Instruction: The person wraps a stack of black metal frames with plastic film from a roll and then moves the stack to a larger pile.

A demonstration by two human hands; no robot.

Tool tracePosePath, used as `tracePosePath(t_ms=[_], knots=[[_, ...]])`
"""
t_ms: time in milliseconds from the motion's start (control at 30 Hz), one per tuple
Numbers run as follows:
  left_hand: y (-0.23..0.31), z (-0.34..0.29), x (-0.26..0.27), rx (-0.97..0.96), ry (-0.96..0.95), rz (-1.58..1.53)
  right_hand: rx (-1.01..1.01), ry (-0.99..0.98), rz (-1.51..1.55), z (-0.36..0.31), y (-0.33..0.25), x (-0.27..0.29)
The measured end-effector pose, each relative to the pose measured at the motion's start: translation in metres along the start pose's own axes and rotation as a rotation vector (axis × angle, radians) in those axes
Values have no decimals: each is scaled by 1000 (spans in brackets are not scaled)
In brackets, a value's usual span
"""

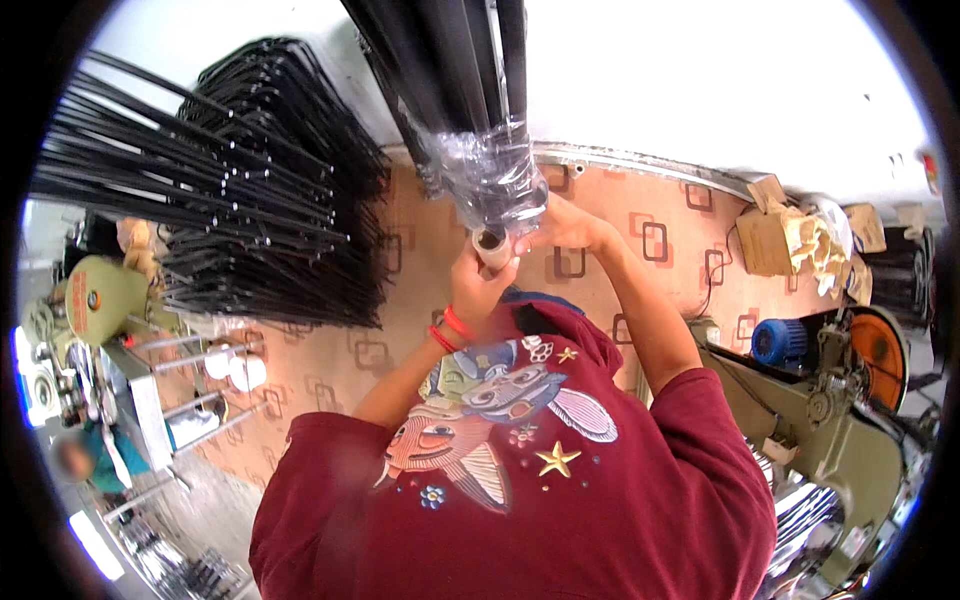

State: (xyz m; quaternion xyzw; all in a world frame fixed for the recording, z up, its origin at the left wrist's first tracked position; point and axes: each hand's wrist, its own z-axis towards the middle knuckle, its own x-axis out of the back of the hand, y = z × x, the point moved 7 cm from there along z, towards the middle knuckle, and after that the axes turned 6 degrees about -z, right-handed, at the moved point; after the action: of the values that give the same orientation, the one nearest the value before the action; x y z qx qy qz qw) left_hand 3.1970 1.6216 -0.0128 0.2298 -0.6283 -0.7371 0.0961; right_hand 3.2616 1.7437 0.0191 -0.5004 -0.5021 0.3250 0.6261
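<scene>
A bundle of long black metal bars (440,60) stands upright against the white wall in front of me. Clear stretch film (485,165) wraps round its lower visible part, creased and shiny. Just in front of the bundle is a film roll, its pale cardboard core (491,250) pointing toward me with the open end showing. My left hand (478,288), with red bands at the wrist, is closed round that core. From the right, my right hand (562,224) reaches to the film roll, fingers curled against it beside the bundle; part of them is hidden by film.
Large stacks of thin black rods (270,180) fill the left side. At right lie an opened cardboard box (765,240) and a green machine with a blue motor (780,342). Another machine (100,300) and a person (100,460) are at far left. The floor (655,275) is patterned.
</scene>
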Motion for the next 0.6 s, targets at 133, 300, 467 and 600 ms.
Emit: tracePosePath(t_ms=[133,300,467,600], knots=[[-1,-6,1,-4,71,-8,97,67,-119,-1,-16,2],[-3,-15,5,-15,114,183,210,113,-206,2,-17,2],[6,-20,7,-78,169,249,189,138,-144,3,-6,-6],[10,-18,9,-105,157,286,176,299,-190,1,0,-11]])
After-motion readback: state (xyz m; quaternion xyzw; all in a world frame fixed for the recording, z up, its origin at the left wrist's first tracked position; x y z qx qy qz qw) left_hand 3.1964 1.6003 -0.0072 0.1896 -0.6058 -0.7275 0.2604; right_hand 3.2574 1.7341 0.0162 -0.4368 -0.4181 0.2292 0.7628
